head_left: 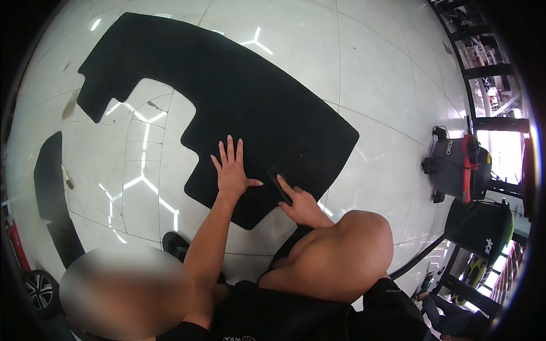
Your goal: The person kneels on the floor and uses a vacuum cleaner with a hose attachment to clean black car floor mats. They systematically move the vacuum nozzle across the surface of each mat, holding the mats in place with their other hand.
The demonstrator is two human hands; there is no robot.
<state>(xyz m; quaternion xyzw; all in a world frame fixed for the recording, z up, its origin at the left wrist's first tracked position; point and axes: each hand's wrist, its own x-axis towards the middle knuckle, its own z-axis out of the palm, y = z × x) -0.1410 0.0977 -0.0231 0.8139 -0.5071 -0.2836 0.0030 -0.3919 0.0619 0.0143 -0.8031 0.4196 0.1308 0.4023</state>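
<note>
Pressing flat on a black mat (pixel 239 94), the person's left grip (pixel 232 173) is released, its fingers spread and its thumb pointing to the right. The right grip (pixel 301 206) is grasping a slim black tool (pixel 281 188), index finger laid along it; the tool's exact kind is hard to tell against the dark pile. It rests on the mat near the short edge running from the right corner to the bottom corner, and the right wrist lies beyond that edge. The left grip lies between the tool and the notched inner edge. The mat is spread on a glossy pale floor (pixel 392 182), its long curved edge farthest from the person. On the floor's left side lies a narrower dark piece (pixel 48 176), with a small pale object (pixel 68 177) just beside it. Toward the floor's right edge stands a black and red vacuum (pixel 458 165).
</note>
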